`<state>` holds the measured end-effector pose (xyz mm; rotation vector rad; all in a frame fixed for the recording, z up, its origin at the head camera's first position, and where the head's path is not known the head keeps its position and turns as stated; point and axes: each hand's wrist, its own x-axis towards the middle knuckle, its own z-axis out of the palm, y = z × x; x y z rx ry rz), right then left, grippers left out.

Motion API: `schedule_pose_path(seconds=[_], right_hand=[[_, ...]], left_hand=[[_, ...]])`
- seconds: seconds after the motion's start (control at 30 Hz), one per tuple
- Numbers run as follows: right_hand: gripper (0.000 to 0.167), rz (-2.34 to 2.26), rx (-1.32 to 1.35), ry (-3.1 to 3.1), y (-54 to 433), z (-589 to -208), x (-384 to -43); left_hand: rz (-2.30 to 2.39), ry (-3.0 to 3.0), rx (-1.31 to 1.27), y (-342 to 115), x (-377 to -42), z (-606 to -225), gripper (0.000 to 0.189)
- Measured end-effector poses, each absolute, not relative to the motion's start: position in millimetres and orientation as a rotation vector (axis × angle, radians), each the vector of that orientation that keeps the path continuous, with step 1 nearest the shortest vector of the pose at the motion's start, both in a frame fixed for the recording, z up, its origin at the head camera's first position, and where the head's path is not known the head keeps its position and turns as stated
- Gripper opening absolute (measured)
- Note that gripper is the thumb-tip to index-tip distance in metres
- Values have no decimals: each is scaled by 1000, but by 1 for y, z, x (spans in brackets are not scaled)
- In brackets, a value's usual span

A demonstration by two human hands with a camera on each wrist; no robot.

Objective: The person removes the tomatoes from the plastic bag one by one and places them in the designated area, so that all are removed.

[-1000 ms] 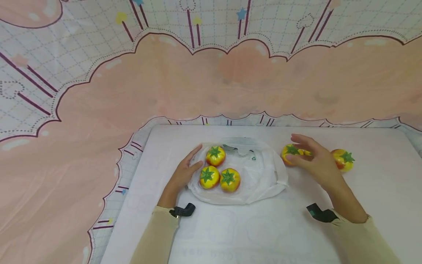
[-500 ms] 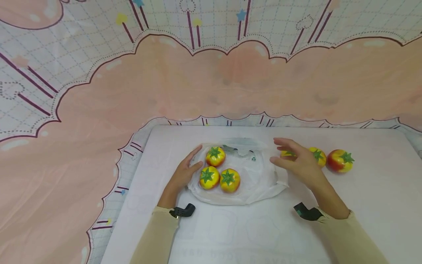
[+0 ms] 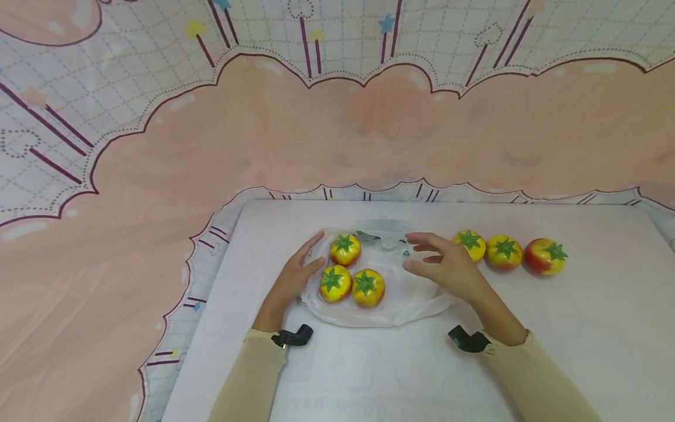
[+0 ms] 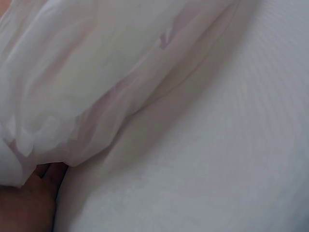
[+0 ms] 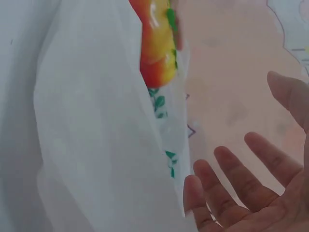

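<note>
A white plastic bag point(image 3: 406, 299) lies spread open on the table, with three yellow-and-red tomatoes point(image 3: 368, 288) with green star-shaped tops in its left part. My left hand point(image 3: 293, 276) rests at the bag's left edge, thumb toward the tomatoes and fingers fairly straight; in the left wrist view the bag point(image 4: 96, 67) hides most of it. Over the bag's right side is my right hand point(image 3: 448, 264), holding nothing. Its fingers point(image 5: 224, 193) are spread in the right wrist view, where a tomato point(image 5: 157, 43) shows past the bag's rim.
Three more tomatoes point(image 3: 503, 252) stand in a row on the white table point(image 3: 590, 328), right of the bag. A pink cloud-patterned cloth point(image 3: 337, 140) hangs behind the table's back edge and runs along its left side.
My right hand has moved left from above the row of tomatoes to the bag's right side, uncovering the row. The left hand and the tomatoes in the bag have stayed put.
</note>
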<state>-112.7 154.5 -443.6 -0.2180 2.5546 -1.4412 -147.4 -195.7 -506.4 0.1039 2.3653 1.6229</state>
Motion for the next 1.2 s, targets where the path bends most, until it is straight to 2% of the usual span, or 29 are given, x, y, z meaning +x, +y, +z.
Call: schedule_pose_path(seconds=[1.2], right_hand=[[67,-1422,-429,2389,100,-475,-110]], left_hand=[[1633,2356,118,-196,-147,-506,56]])
